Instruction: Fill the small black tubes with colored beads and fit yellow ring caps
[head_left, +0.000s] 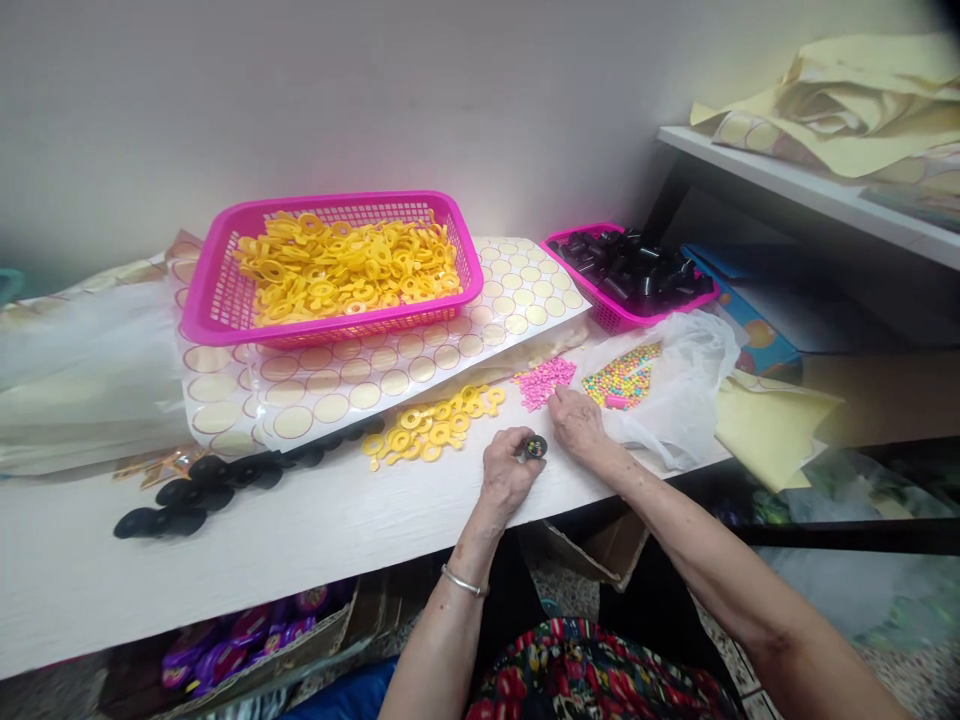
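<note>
My left hand [508, 468] is wrapped round a small black cup [535, 447], held upright over the table's front part, with a few coloured beads showing inside its mouth. At the near edge of a heap of small pink pieces [545, 382], my right hand [576, 424] has its fingers drawn together; whatever is between the fingertips is hidden. Just right of that hand, multicoloured beads [624, 376] lie on a clear plastic bag [679, 365], with a pink scoop-like piece [616, 402] among them. Yellow ring-shaped parts [429, 428] are spread left of my hands.
A pink basket [196, 300] of yellow parts stands on sticker sheets [337, 405]. Another pink basket [615, 318] holds black cylinders. Black round pieces [184, 497] line the left side. A shelf [810, 185] juts out at right. Below the table is a box of purple items [240, 640].
</note>
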